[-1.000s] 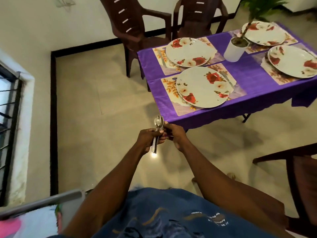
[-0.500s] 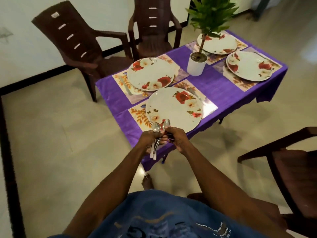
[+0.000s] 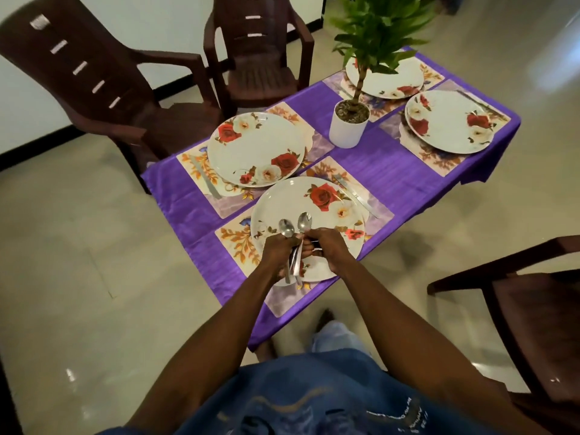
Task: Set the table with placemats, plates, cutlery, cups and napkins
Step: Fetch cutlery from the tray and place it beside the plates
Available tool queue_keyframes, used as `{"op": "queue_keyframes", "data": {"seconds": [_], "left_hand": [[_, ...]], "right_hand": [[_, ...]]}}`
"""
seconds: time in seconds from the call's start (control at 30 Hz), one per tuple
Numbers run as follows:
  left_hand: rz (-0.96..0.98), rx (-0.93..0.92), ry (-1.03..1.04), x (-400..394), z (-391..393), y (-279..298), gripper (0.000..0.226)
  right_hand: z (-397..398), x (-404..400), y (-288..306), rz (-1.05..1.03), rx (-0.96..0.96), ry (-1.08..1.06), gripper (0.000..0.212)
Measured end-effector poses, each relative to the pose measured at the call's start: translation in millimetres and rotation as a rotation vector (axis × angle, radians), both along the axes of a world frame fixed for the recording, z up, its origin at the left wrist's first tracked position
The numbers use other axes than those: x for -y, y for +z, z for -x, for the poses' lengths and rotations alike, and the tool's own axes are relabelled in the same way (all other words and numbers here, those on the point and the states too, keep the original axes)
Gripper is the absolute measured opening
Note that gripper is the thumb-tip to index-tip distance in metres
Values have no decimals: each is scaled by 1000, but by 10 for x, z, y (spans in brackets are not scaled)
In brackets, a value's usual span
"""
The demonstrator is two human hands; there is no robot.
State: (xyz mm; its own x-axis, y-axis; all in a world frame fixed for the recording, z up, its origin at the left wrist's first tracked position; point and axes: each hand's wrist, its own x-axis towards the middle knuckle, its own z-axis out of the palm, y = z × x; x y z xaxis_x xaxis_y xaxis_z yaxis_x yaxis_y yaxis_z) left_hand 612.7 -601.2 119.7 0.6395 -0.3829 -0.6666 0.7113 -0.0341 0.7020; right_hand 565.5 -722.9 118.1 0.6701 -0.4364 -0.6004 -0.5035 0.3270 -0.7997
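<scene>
A purple-clothed table (image 3: 392,177) carries several floral placemats, each with a white rose-patterned plate. Over the nearest plate (image 3: 292,202) my left hand (image 3: 277,252) grips a bundle of spoons (image 3: 287,229), bowls up and handles hanging below my fist. My right hand (image 3: 326,249) pinches one spoon (image 3: 303,221) of the bundle just below its bowl. A knife (image 3: 356,196) lies on the placemat to the right of the nearest plate. Another knife (image 3: 205,177) lies left of the far-left plate (image 3: 255,149).
A white pot with a green plant (image 3: 346,124) stands mid-table. Two more plates (image 3: 447,120) sit at the far right. Two brown plastic chairs (image 3: 103,98) stand beyond the table's left side and another chair (image 3: 530,309) is close on my right. My leg is under the table edge.
I have walked up to the table, so it now lies under my hands. One spoon's bowl has parted from the bundle toward the right, held by my right hand.
</scene>
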Motion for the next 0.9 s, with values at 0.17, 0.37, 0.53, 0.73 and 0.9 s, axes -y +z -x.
{"op": "queue_keyframes", "data": {"seconds": [0.17, 0.37, 0.53, 0.73, 0.9], "left_hand": [[-9, 38, 93, 403, -139, 32, 9], [-34, 75, 312, 1213, -316, 51, 21], [-126, 89, 425, 1888, -206, 159, 12], [-245, 117, 635, 2339, -96, 281, 12], [-177, 90, 835, 2240, -125, 163, 17]], "right_hand": [[-333, 370, -3, 48, -8, 31, 5], [-772, 1146, -93, 171, 6, 223, 20], [-799, 1838, -14, -4, -23, 345, 8], [-855, 2386, -29, 20, -89, 368, 15], [-927, 2598, -56, 75, -103, 374, 18]]}}
